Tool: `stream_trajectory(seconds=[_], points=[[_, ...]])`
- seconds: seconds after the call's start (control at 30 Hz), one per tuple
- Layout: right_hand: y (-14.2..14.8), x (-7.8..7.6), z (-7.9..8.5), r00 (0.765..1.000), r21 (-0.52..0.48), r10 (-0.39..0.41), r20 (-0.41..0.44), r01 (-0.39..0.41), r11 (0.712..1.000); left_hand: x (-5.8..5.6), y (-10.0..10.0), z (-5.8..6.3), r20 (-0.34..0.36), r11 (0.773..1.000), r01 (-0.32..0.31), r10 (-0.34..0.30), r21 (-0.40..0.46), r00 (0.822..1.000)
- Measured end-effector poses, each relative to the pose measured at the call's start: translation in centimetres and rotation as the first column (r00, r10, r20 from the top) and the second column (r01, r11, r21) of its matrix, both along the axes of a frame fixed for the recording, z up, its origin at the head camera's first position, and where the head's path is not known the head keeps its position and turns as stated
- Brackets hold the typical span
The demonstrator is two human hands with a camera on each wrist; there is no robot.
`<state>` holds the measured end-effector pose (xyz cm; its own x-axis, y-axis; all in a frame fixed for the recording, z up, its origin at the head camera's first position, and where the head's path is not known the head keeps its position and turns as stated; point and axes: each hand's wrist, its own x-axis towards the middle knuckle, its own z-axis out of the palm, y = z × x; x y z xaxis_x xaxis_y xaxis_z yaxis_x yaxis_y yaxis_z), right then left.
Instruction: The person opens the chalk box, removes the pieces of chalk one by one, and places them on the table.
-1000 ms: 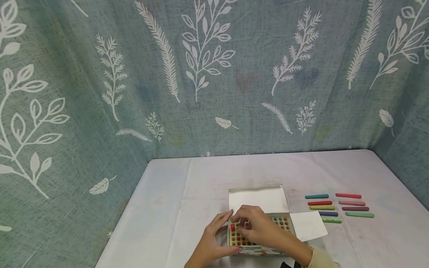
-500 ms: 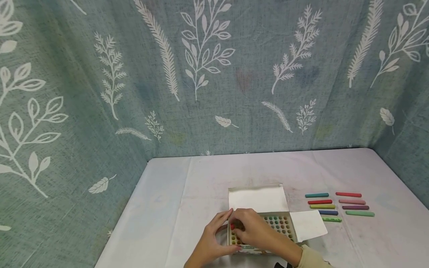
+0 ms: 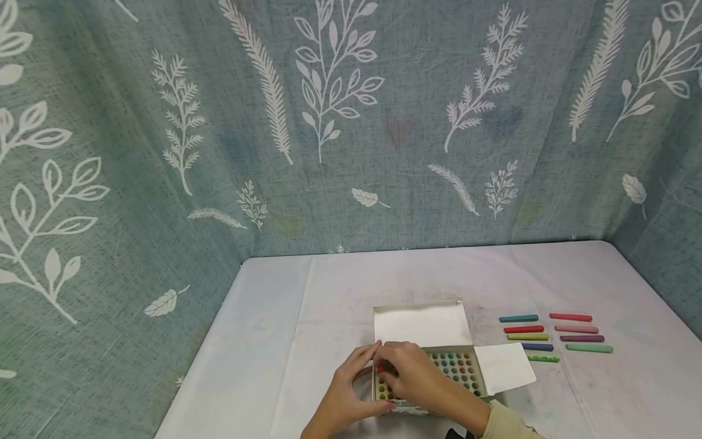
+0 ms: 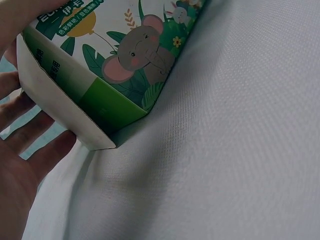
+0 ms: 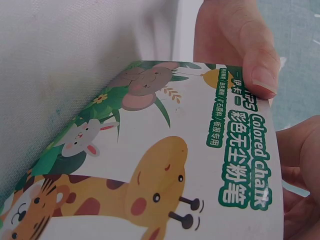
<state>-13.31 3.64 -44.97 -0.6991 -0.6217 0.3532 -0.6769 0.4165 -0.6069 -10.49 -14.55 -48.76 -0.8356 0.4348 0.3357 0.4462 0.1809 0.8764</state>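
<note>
A colored chalk box (image 3: 452, 366) stands on the table with its white lid folded back, and rows of holes show in its inner tray. My left hand (image 3: 348, 387) grips the box's left end, the thumb on the front face and the fingers along the side and back corner. At the left rows of holes, my right hand (image 3: 414, 372) pinches a red chalk stick (image 3: 381, 369), mostly hidden by the fingers. In the right wrist view, the box front (image 5: 150, 160) shows animal drawings and the left thumb (image 5: 262, 80) presses it.
To the right of the box lie several chalk sticks in two columns, among them a teal one (image 3: 518, 318) and a pink one (image 3: 576, 329). The box's white side flap (image 3: 504, 369) reaches out towards them. A patterned curtain (image 3: 340, 152) hangs behind the table.
My right hand has moved a little left, its fingers closing round the red chalk stick, and less of the chalk shows. My left hand keeps its place on the box.
</note>
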Motion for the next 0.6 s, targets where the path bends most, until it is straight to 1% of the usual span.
stream_trajectory(seconds=[0.1, 0.2, 0.47, 0.6], points=[[-0.1, 0.0, 0.0, 1.0, 0.016, -0.013, -0.008, 0.014, 1.0, 0.2, 0.1, 0.9, 0.009, 1.0, 0.007, -0.007, 0.003, 1.0], [-0.1, 0.0, 0.0, 1.0, 0.022, -0.018, -0.009, 0.018, 1.0, 0.3, 0.1, 1.3, 0.007, 1.0, 0.01, -0.01, 0.0, 1.0], [0.0, -0.1, -0.2, 1.0, -0.01, -0.012, 0.0, 0.012, 1.0, 0.4, 0.1, 1.2, -0.009, 1.0, 0.005, -0.005, 0.002, 1.0], [0.0, -0.3, -0.2, 1.0, -0.027, -0.008, 0.028, 0.009, 1.0, 0.3, 0.1, 1.1, -0.004, 1.0, 0.004, -0.004, 0.004, 1.0]])
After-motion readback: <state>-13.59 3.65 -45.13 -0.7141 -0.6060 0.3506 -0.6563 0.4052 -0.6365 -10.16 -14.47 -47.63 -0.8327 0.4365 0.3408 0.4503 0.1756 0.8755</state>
